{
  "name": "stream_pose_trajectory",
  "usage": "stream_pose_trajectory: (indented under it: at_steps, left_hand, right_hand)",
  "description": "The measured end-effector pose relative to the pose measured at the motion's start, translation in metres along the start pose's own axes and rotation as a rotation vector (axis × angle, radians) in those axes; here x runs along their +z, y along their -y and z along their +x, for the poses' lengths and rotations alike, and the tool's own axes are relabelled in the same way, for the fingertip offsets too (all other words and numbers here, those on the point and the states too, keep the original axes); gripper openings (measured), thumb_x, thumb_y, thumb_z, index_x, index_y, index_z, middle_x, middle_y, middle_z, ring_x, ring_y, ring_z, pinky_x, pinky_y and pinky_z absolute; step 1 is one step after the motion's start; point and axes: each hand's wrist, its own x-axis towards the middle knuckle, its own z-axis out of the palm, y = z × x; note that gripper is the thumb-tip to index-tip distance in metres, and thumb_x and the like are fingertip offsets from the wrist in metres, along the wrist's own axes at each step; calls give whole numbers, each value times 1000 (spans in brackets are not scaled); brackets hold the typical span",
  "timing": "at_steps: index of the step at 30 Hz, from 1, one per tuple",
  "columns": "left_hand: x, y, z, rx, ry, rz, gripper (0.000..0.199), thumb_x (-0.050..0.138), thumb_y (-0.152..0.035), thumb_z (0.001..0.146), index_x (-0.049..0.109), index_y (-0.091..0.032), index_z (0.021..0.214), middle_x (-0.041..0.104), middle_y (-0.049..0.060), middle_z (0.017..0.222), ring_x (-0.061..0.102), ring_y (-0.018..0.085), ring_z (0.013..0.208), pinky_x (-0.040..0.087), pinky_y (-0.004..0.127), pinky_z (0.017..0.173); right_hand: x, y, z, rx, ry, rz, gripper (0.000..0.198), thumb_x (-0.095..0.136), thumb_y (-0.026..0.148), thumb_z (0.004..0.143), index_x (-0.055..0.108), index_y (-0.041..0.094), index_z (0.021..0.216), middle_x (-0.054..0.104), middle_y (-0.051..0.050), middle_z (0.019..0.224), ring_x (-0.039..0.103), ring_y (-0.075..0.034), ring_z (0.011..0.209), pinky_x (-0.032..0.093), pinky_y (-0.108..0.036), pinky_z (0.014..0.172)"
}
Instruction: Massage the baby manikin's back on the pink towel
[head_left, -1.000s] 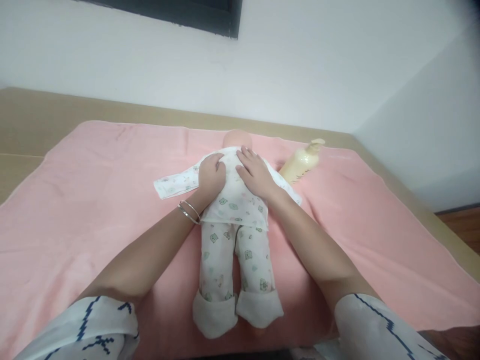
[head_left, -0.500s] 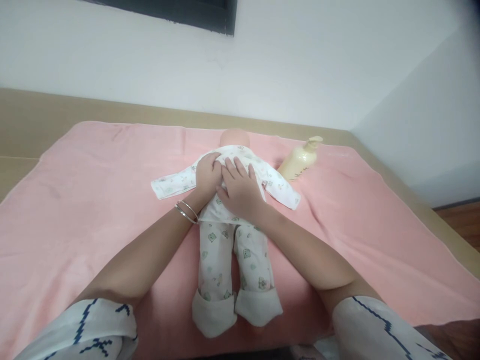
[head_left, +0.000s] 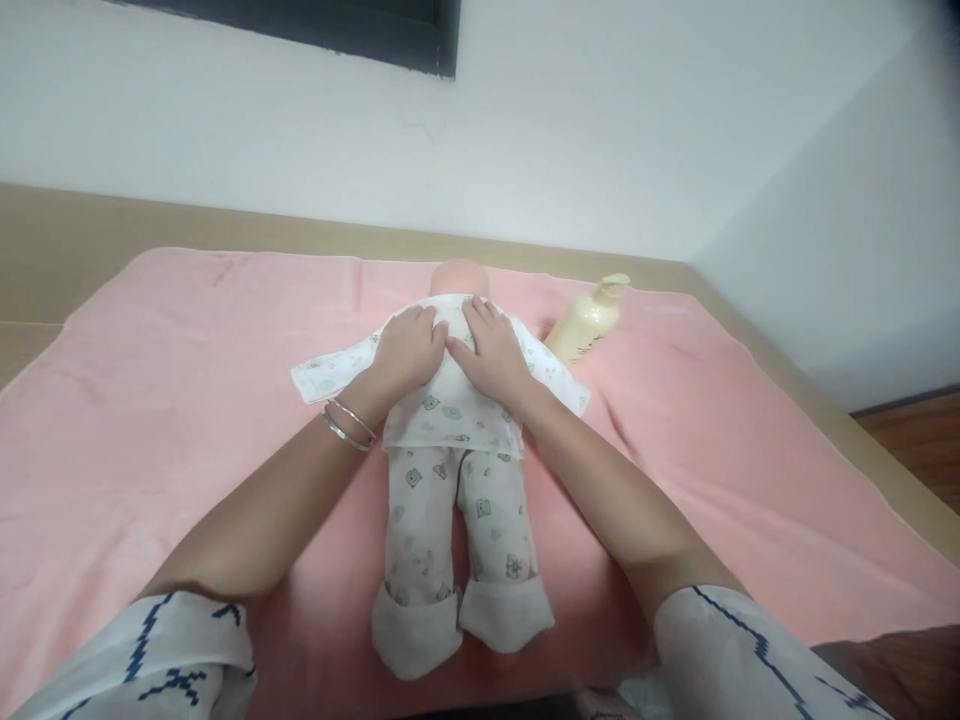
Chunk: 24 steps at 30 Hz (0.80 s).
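A baby doll (head_left: 459,277) lies stretched out on the pink blanket, its round head at the far end and its legs toward me. It wears a white printed top (head_left: 454,425) and matching printed trousers (head_left: 420,520) with turned-up cuffs. On the left of the upper body my left hand (head_left: 411,345) rests flat with fingers extended. My right hand (head_left: 495,350) lies flat on the right side, level with the left. The two thumbs nearly meet at the middle of the top. Both sleeves of the doll's top spread outward.
The pink blanket (head_left: 225,430) covers a wooden surface with a raised tan edge (head_left: 300,220). A cream pump bottle (head_left: 589,318) lies tilted beside the doll's right-hand sleeve. White walls (head_left: 570,130) stand behind, with a dark frame (head_left: 375,35) at the top.
My right hand has moved up and outward from the middle of the doll's back area to the right side. My left hand has shifted slightly, its fingers still flat.
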Motion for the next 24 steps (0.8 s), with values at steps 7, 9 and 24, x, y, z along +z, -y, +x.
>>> stream_pose_trajectory:
  at_steps: [7,9,24]
  left_hand:
    - [-2,-47,-43,1,-30,166,52,39,-19,98,51,1,144,50,31,153,47,41,147,37,56,121]
    - [8,-48,-46,49,-83,133,55,40,-19,97,49,3,147,45,32,157,43,43,149,34,60,122]
    - [7,17,9,63,7,-186,51,35,-41,100,65,-11,127,65,18,140,58,32,133,43,48,119]
  right_hand:
    - [-6,-3,3,66,4,10,67,36,37,104,34,1,160,31,-19,169,24,-34,160,20,-48,133]
    - [-7,-4,4,74,6,-4,66,34,37,104,35,1,160,31,-18,169,25,-33,160,21,-47,132]
    - [-14,38,-32,-14,28,-353,61,28,30,107,39,-5,156,48,-32,153,45,-40,148,38,-52,121]
